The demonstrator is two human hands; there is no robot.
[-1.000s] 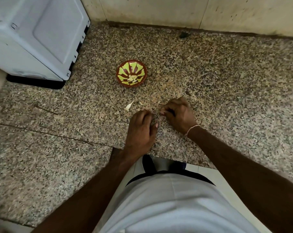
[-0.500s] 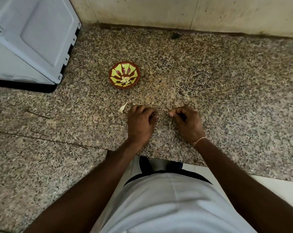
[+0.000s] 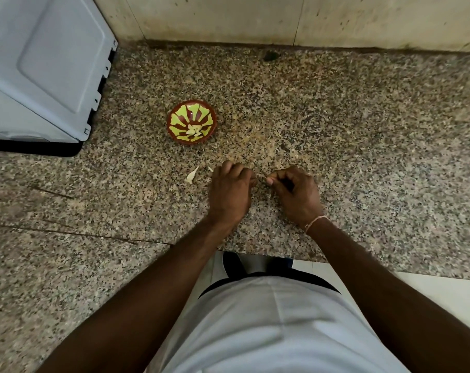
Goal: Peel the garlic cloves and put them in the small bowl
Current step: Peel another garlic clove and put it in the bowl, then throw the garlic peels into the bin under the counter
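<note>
Here my left hand (image 3: 229,191) and right hand (image 3: 295,193) curl close together, fingertips pinching something tiny — I cannot tell what. Peeled garlic (image 3: 194,129) sits in the small bowl (image 3: 192,121) — beyond my hands on the counter (image 3: 363,146).

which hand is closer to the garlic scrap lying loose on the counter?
Left. The left hand sits just right of the garlic scrap; the right hand is farther right, beyond the left.

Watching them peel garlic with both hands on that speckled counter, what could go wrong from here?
Thin pale peel lies loose beside the left hand; a stray sweep could scatter it, and small scraps may be hard to spot on the speckled counter.

The small bowl stands apart from both hands, so a clove could slip on the way over.

Whatever the right hand pinches is tiny and might drop.
</note>
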